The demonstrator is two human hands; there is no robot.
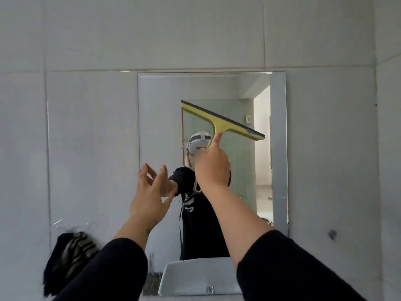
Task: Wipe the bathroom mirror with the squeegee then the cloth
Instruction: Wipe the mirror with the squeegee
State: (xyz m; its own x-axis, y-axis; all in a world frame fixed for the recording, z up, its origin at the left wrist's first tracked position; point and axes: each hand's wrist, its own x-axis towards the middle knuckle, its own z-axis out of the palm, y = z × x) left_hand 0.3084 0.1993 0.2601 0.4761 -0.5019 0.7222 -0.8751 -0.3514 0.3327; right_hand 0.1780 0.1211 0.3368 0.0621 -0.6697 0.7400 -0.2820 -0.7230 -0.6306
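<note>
Head view, facing grey tiled wall and rectangular frameless bathroom mirror. Yellow-green plastic squeegee with black rubber blade held up against mid-height of glass, blade slanted, left end higher than right. Whether blade edge actually touches glass: cannot tell. Right hand wrapped round handle, fingers closed tight on it, index extended up the neck toward the crossbar. Left hand raised near left edge of mirror, empty, fingers spread and loosely curled, not touching anything. Dark cloth with striped grey-and-black panel hanging at lower left, beside mirror, well apart from both hands. White basin edge reflected or set below glass; which one, cannot tell. Streaks and drip marks noted on lower part of glass.

Assessment: squeegee stage under way; cloth stage not begun.

Risks noted:
- Slanted blade likely to bear unevenly, leaving lines of water along the lifted end.
- Starting at mid-height likely to leave upper band of glass unwiped unless stroke restarted from top edge.
- One-handed hold at full reach likely to let handle twist, causing blade to skip or chatter.
- Runoff at bottom edge likely to drip toward basin unless caught with cloth.
</note>
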